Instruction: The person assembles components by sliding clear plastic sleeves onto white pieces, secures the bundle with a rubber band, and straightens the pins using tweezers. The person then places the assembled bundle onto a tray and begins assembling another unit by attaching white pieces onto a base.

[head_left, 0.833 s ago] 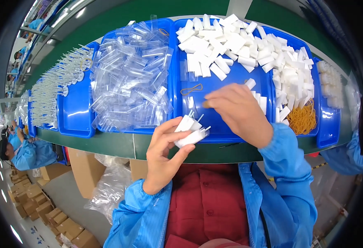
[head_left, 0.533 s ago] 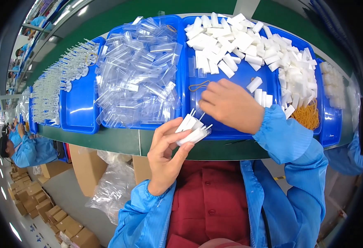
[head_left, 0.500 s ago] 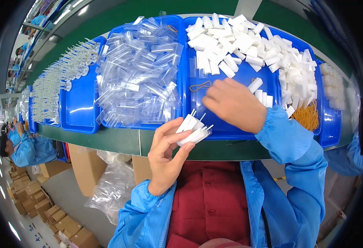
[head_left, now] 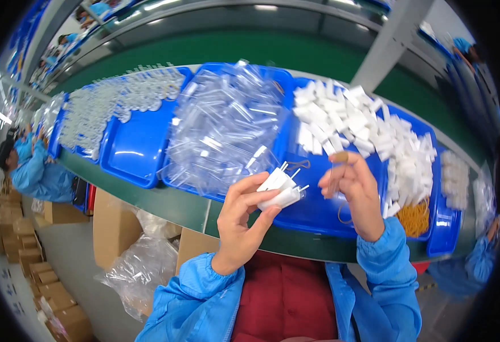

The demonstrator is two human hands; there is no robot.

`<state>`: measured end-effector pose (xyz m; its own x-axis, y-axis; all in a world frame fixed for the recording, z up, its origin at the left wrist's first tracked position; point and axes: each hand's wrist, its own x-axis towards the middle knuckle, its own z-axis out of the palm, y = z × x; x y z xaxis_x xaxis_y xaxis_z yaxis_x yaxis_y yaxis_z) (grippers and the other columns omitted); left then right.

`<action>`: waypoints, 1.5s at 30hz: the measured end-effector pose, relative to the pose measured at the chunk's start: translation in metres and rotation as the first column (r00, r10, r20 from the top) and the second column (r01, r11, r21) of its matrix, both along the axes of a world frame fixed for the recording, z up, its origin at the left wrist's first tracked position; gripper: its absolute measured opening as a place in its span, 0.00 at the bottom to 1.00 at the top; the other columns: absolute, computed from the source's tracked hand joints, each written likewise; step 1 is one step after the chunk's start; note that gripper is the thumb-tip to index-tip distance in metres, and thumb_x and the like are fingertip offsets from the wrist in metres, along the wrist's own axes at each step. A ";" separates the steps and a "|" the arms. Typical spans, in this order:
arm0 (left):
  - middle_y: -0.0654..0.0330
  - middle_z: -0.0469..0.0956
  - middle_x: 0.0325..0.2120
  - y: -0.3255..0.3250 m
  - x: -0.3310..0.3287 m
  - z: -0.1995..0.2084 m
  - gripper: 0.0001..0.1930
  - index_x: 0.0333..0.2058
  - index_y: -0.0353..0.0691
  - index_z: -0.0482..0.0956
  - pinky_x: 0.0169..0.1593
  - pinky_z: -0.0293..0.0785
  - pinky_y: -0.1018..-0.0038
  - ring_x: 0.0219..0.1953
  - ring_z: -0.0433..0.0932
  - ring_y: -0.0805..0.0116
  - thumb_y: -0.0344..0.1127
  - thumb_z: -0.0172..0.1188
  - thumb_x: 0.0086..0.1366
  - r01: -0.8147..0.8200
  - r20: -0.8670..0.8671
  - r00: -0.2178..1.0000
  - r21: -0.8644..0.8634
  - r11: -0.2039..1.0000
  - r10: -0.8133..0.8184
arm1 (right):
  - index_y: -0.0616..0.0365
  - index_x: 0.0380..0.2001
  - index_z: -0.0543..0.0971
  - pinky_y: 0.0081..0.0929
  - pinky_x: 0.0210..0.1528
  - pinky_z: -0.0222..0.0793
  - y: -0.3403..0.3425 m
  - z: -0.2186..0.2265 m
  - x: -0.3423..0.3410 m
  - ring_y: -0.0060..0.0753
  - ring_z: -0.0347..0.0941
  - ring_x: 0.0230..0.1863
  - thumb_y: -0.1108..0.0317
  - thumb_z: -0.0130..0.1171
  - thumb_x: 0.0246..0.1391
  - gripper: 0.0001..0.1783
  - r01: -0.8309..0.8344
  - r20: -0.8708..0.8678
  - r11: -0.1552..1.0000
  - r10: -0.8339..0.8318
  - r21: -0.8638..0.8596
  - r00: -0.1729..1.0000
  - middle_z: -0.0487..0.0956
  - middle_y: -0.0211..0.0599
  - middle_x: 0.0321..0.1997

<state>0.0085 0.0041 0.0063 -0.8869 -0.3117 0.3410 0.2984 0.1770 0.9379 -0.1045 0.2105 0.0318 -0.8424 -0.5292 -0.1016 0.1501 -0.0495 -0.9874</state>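
My left hand is closed around a pair of white plug adapters, their metal pins pointing up and to the right. A clear edge shows by the lower adapter. To their right, my right hand is raised over the blue tray, palm turned toward the left hand. Its bent fingers hold what looks like a clear plastic sleeve, blurred by motion. A thin rubber band shows just below those fingers, and another band lies beyond the adapters' pins.
White blocks fill the tray's far part and right side. A heap of clear plastic sleeves lies left, with pinned parts farther left. Yellow rubber bands sit right. Cardboard boxes and a plastic bag stand below the bench.
My right hand has come up from the tray and turned its palm inward, with a clear piece now in its fingers. My left hand keeps the adapters. The whole view has shifted.
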 end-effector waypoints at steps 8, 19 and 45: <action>0.49 0.66 0.59 0.021 -0.005 -0.007 0.13 0.48 0.29 0.79 0.57 0.80 0.67 0.58 0.74 0.57 0.20 0.63 0.64 0.159 0.121 0.974 0.235 0.959 -0.191 | 0.61 0.59 0.63 0.31 0.57 0.69 -0.018 -0.005 0.023 0.30 0.77 0.49 0.67 0.56 0.67 0.22 0.308 0.031 0.928 -0.309 -0.211 0.951 0.82 0.46 0.45; 0.48 0.66 0.59 0.036 -0.004 -0.014 0.13 0.48 0.28 0.79 0.58 0.80 0.66 0.59 0.74 0.57 0.19 0.61 0.65 0.094 0.168 0.974 0.310 0.946 -0.152 | 0.59 0.52 0.61 0.27 0.57 0.69 -0.002 -0.026 0.039 0.30 0.78 0.51 0.73 0.63 0.61 0.23 0.220 -0.135 0.969 -0.233 -0.110 0.963 0.83 0.47 0.46; 0.48 0.72 0.56 0.037 -0.003 -0.019 0.18 0.49 0.36 0.83 0.56 0.78 0.66 0.58 0.75 0.54 0.21 0.68 0.58 0.159 0.115 0.984 -0.204 0.966 -0.138 | 0.58 0.41 0.74 0.27 0.54 0.70 0.011 -0.044 0.043 0.28 0.77 0.48 0.71 0.67 0.58 0.12 0.193 -0.245 0.978 -0.206 -0.076 0.947 0.80 0.37 0.44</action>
